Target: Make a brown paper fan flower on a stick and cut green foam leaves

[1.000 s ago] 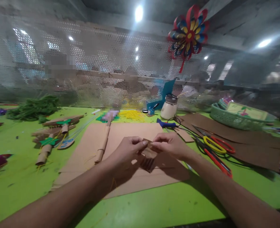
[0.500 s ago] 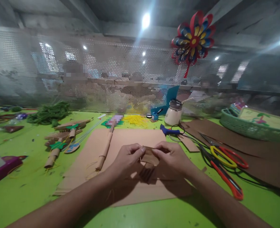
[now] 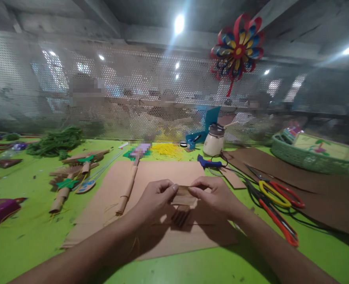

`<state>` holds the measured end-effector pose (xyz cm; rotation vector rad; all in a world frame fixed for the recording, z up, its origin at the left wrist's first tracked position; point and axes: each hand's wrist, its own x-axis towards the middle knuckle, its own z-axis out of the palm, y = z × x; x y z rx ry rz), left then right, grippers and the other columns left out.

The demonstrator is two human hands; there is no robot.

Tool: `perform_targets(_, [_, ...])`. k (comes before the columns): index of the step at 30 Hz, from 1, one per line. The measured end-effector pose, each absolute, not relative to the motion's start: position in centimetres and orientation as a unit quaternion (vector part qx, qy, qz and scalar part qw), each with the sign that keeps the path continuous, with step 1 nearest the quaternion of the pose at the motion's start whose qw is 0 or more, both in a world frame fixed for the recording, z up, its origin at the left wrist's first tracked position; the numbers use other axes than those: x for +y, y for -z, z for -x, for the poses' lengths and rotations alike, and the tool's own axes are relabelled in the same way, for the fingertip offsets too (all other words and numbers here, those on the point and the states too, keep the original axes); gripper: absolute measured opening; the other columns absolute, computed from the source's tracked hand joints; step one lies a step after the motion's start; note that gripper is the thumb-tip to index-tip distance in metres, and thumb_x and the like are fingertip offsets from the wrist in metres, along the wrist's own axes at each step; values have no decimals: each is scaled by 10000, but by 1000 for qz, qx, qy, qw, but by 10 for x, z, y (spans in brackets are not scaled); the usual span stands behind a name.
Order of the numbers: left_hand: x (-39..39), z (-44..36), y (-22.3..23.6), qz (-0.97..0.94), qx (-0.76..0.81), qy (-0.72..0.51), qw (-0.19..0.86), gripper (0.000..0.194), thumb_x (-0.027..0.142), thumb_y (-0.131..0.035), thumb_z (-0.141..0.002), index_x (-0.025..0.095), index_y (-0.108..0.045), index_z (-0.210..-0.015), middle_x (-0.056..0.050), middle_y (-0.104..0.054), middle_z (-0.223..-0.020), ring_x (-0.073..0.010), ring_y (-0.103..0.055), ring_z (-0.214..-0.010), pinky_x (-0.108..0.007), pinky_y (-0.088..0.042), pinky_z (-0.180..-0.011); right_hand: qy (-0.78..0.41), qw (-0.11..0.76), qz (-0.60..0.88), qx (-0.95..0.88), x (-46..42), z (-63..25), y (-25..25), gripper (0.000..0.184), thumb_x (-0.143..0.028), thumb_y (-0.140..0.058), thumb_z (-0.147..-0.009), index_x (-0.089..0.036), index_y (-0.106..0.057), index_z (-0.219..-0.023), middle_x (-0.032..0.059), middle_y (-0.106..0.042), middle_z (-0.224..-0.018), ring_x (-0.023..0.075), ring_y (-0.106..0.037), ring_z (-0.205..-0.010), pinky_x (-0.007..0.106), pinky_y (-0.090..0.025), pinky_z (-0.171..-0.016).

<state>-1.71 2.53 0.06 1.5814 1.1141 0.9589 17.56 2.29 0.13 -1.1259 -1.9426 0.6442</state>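
Between my two hands is a small piece of brown paper [image 3: 183,195], pinched at both ends. My left hand [image 3: 159,197] grips its left end with thumb and fingertips, while my right hand [image 3: 214,194] grips the right end. Just below it, a small pleated brown paper piece [image 3: 180,217] lies in shadow; whether it joins the held paper I cannot tell. Under both hands are stacked sheets of light brown paper [image 3: 165,171]. A rolled brown paper stick [image 3: 128,189] with a green and purple top rests on the sheets, left of my left hand.
Right of my hands lie scissors with yellow and red handles [image 3: 275,194], a red-handled cutter [image 3: 280,225] and a blue glue gun [image 3: 211,162]. A cream jar [image 3: 214,142] stands behind. A green basket [image 3: 304,156] sits far right. Paper figures with green stars [image 3: 67,183] lie left.
The held paper looks flatter and more stretched out sideways between my fingers. My hands stay in nearly the same place, and the whole view has shifted slightly.
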Motion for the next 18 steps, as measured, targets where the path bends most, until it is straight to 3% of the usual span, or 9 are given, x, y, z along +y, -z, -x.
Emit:
perform_targets(6, [31,19,8,-645,429,-381,505,281,370,-554,-780,149,-507,-613,22,-473,-588,-114,-433,-584,-234,-341,-550,-286,399,445,-749,24,-182,-7,127,-221,-602,-777,-134,-676,-723,16,-634,-633,129,-536,-599,239,-394,-564])
perform_targets(8, [32,18,12,-625,405,-394,540,208,347,-585,-767,142,-556,-791,23,-507,-652,-112,-460,-595,-232,-365,-549,-326,389,443,-739,24,-183,-7,136,-236,-605,-770,-130,-668,-715,7,-606,-610,122,-511,-575,238,-378,-543])
perform_targets(10, [31,16,14,-625,381,-415,541,358,293,-638,-728,165,-540,-1047,24,-536,-739,-113,-494,-630,-233,-394,-569,-361,377,441,-730,24,-183,-6,138,-243,-611,-760,-128,-660,-701,0,-582,-593,117,-494,-562,240,-368,-535])
perform_targets(12, [28,15,12,-652,374,-415,513,479,242,-662,-701,179,-523,-1154,19,-553,-766,-111,-508,-648,-233,-403,-585,-381,372,443,-721,24,-184,-5,137,-244,-618,-750,-126,-656,-691,-4,-568,-580,115,-484,-553,244,-362,-534])
perform_targets(16, [24,13,4,-660,414,-406,478,211,249,-637,-713,120,-653,-879,-11,-591,-718,-99,-479,-601,-227,-374,-556,-413,391,436,-698,29,-185,1,131,-250,-628,-746,-126,-663,-722,-8,-561,-577,115,-479,-549,252,-361,-536])
perform_targets(18, [24,13,2,-632,437,-418,485,209,249,-634,-711,122,-660,-875,2,-589,-688,-95,-471,-581,-226,-368,-552,-423,417,429,-681,31,-184,4,123,-250,-641,-744,-130,-665,-736,-7,-571,-598,116,-488,-568,254,-369,-554])
